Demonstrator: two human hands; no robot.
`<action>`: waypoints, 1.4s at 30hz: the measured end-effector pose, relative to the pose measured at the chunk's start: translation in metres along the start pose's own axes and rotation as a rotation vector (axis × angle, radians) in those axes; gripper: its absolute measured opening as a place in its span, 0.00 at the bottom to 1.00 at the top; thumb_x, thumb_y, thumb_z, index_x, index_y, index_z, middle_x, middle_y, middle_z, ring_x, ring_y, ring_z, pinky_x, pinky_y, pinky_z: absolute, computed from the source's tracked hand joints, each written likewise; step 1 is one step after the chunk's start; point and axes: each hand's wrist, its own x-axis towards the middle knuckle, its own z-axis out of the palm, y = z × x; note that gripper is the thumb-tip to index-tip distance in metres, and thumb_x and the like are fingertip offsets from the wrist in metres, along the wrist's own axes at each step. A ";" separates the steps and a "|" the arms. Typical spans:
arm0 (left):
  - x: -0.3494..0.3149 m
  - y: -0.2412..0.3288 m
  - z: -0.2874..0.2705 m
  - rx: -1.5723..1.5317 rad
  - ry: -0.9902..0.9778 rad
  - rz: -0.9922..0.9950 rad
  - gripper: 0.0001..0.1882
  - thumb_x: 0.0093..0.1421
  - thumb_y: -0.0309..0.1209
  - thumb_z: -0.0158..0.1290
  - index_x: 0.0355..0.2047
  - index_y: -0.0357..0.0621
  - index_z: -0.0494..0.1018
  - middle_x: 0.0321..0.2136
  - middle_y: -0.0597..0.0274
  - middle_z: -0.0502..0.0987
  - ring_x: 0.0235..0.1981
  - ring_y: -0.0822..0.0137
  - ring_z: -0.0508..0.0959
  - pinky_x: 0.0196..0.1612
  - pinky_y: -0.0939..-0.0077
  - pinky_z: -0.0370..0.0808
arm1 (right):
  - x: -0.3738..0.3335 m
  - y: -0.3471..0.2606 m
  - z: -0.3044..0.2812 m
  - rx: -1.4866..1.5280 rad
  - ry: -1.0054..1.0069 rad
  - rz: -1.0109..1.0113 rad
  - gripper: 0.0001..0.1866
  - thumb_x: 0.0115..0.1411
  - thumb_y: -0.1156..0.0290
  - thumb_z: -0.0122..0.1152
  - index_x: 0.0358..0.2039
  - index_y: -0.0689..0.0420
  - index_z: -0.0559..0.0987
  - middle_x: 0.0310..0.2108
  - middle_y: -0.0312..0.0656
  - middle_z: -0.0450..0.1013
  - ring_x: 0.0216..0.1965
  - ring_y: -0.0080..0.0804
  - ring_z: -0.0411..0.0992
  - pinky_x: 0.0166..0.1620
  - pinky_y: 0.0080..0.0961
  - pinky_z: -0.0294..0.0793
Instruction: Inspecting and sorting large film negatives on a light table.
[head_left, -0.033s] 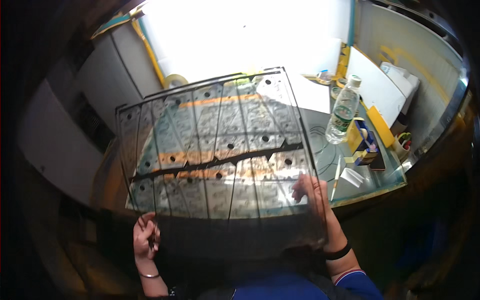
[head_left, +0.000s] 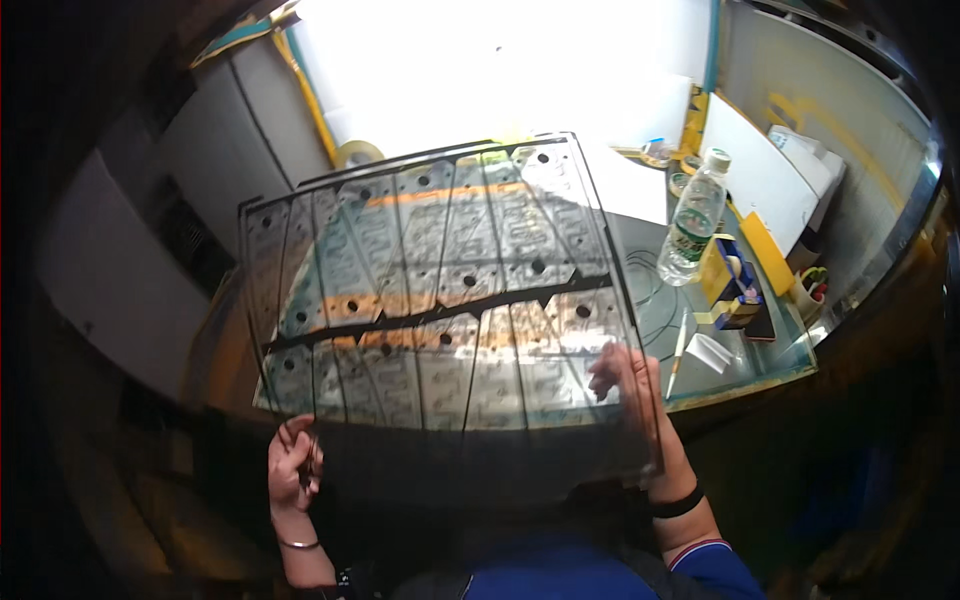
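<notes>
A large see-through film sheet (head_left: 440, 318) is held up and tilted in front of me. It carries dark printed outlines, long dark lines, black dots and a jagged black band across its middle. My left hand (head_left: 292, 462) is closed at the sheet's lower left edge, fingers curled in a pinch. At the right edge my right hand (head_left: 628, 375) is closed on the film; part of it shows through the sheet. Through the film, orange strips and the glass-topped table's surface are visible.
On the table (head_left: 745, 375), right of the sheet, are a water bottle (head_left: 692, 220), a blue tape dispenser (head_left: 740, 290), a thin white pen-like tool (head_left: 678, 352) and a crumpled white paper piece (head_left: 710, 352). A tape roll (head_left: 357, 154) sits at the back left. A bright white panel (head_left: 500, 70) rises behind.
The whole scene has shifted slightly to the right in the picture. Both hands keep their hold on the film sheet.
</notes>
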 end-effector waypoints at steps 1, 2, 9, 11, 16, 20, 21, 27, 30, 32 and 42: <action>-0.003 0.004 0.005 0.009 0.020 -0.011 0.12 0.64 0.29 0.46 0.46 0.38 0.67 0.19 0.62 0.72 0.09 0.77 0.67 0.08 0.88 0.62 | -0.002 -0.010 0.001 -0.033 -0.026 -0.016 0.19 0.64 0.57 0.52 0.28 0.62 0.77 0.19 0.38 0.73 0.19 0.20 0.72 0.22 0.16 0.69; -0.007 0.006 0.008 0.018 0.038 -0.023 0.13 0.64 0.29 0.46 0.47 0.38 0.67 0.19 0.61 0.73 0.09 0.77 0.67 0.08 0.88 0.63 | -0.004 -0.014 0.005 -0.054 -0.004 -0.002 0.18 0.64 0.58 0.53 0.28 0.62 0.77 0.20 0.39 0.74 0.19 0.21 0.72 0.22 0.16 0.70; -0.030 0.009 0.024 0.020 0.073 0.025 0.14 0.65 0.29 0.46 0.48 0.36 0.66 0.19 0.60 0.74 0.08 0.77 0.69 0.08 0.89 0.64 | 0.003 -0.006 0.003 0.065 -0.093 -0.024 0.19 0.63 0.57 0.53 0.27 0.61 0.76 0.18 0.37 0.71 0.20 0.21 0.69 0.23 0.18 0.66; -0.035 0.009 0.027 0.021 0.071 0.036 0.14 0.65 0.29 0.46 0.48 0.36 0.66 0.19 0.60 0.74 0.08 0.77 0.68 0.08 0.89 0.64 | 0.002 -0.007 0.007 0.014 -0.044 -0.014 0.21 0.62 0.53 0.52 0.27 0.62 0.76 0.17 0.38 0.70 0.19 0.22 0.69 0.23 0.21 0.66; -0.041 0.009 0.037 0.054 0.078 0.071 0.13 0.66 0.29 0.44 0.49 0.38 0.66 0.19 0.63 0.73 0.08 0.79 0.67 0.08 0.90 0.64 | 0.010 0.005 -0.007 -0.034 -0.139 -0.105 0.18 0.63 0.58 0.52 0.29 0.63 0.76 0.19 0.39 0.73 0.19 0.22 0.70 0.22 0.19 0.67; -0.047 0.008 0.043 0.045 0.107 0.098 0.13 0.66 0.29 0.44 0.49 0.38 0.66 0.19 0.63 0.73 0.09 0.80 0.67 0.09 0.90 0.64 | 0.014 0.008 -0.009 -0.101 -0.141 -0.063 0.14 0.63 0.64 0.52 0.34 0.64 0.76 0.21 0.40 0.75 0.21 0.22 0.73 0.24 0.17 0.70; -0.048 0.007 0.042 0.031 0.109 0.101 0.13 0.66 0.29 0.44 0.49 0.38 0.66 0.19 0.63 0.73 0.09 0.79 0.67 0.09 0.90 0.64 | 0.015 0.009 -0.010 -0.095 -0.153 -0.052 0.13 0.63 0.65 0.53 0.36 0.64 0.75 0.21 0.40 0.75 0.22 0.22 0.74 0.24 0.17 0.71; -0.044 0.008 0.044 0.018 0.113 0.138 0.14 0.65 0.30 0.45 0.48 0.35 0.65 0.20 0.56 0.75 0.07 0.76 0.68 0.09 0.89 0.65 | 0.019 0.034 -0.022 -0.443 -0.147 -0.516 0.12 0.61 0.74 0.47 0.44 0.57 0.75 0.29 0.40 0.76 0.26 0.34 0.74 0.32 0.30 0.72; -0.045 0.012 0.051 -0.014 0.102 0.140 0.14 0.65 0.30 0.45 0.48 0.35 0.66 0.20 0.55 0.76 0.08 0.76 0.69 0.10 0.88 0.66 | 0.023 0.050 -0.026 -0.498 -0.151 -0.469 0.12 0.62 0.71 0.47 0.44 0.56 0.75 0.28 0.38 0.76 0.26 0.32 0.73 0.33 0.30 0.71; -0.046 0.015 0.053 -0.002 0.091 0.141 0.14 0.65 0.30 0.46 0.48 0.35 0.66 0.20 0.54 0.76 0.08 0.76 0.70 0.10 0.88 0.67 | 0.027 0.053 -0.027 -0.594 -0.116 -0.530 0.13 0.62 0.70 0.49 0.45 0.56 0.75 0.28 0.37 0.76 0.27 0.31 0.73 0.33 0.29 0.70; -0.047 0.016 0.053 0.028 0.066 0.171 0.15 0.64 0.31 0.47 0.48 0.35 0.66 0.21 0.53 0.77 0.08 0.75 0.70 0.10 0.88 0.66 | 0.031 0.047 -0.033 -0.860 -0.129 -1.078 0.28 0.50 0.72 0.62 0.53 0.62 0.69 0.32 0.43 0.73 0.31 0.35 0.72 0.31 0.30 0.71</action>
